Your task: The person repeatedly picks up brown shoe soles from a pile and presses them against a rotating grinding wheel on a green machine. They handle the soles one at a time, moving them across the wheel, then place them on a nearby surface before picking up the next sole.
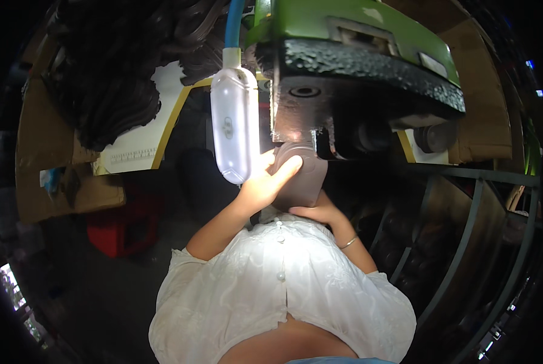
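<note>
1. Green machine head (368, 27) is looming nearest, beside a lit lamp (235, 121).
2. Left hand (266, 184) is gripping a brown rounded panel (304, 187) beside the machine head.
3. Right hand (321, 210) is grasping its lower edge.

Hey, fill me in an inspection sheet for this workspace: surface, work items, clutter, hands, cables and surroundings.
Surface: white worktop with a yellow edge, partly hidden.
Work items: flat grey-brown piece with a rounded end, below the front of a green machine.
Clutter: heap of dark curved pieces at left; cardboard beside it.
Hands: left hand grips the piece, thumb on its face; right hand touches its lower edge, fingers mostly hidden.
Cables: blue cable or hose running up from a lit lamp.
Surroundings: red object, possibly a stool, at left; grey metal rack at right; background dark.
</note>
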Demonstrator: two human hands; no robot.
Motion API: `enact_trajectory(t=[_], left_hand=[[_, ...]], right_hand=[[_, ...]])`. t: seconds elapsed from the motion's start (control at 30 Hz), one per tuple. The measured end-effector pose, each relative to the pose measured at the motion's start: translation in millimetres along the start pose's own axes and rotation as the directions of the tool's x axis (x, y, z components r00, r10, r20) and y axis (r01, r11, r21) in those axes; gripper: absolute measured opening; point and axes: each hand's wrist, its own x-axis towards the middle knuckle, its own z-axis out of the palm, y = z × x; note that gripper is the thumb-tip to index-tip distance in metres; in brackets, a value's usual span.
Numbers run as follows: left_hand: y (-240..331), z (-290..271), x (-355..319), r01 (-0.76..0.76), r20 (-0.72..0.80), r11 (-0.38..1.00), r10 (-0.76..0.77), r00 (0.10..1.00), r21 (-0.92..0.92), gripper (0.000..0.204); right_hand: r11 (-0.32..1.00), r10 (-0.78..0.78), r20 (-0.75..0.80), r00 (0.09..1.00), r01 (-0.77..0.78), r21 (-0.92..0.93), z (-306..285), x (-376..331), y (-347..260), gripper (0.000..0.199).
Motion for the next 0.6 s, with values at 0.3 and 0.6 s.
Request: enact_trajectory(t=[0.3,0.6], left_hand=[[-3.7,-6.0,-7.7,0.002,0.032,0.997,0.001,0.999,-0.080,0.029],[-0.4,-43.9,-22.9,-0.203,-0.159,0.964,0.176,0.971,-0.170,0.031]], right_hand=[[0.889,-0.294,-0.353,0.888,0.390,0.239,-120.8,-45.1,-50.0,0.026],[0.741,-0.518,-0.409,0.751,0.633,0.223,-101.5,-3.0,-99.3,0.032]])
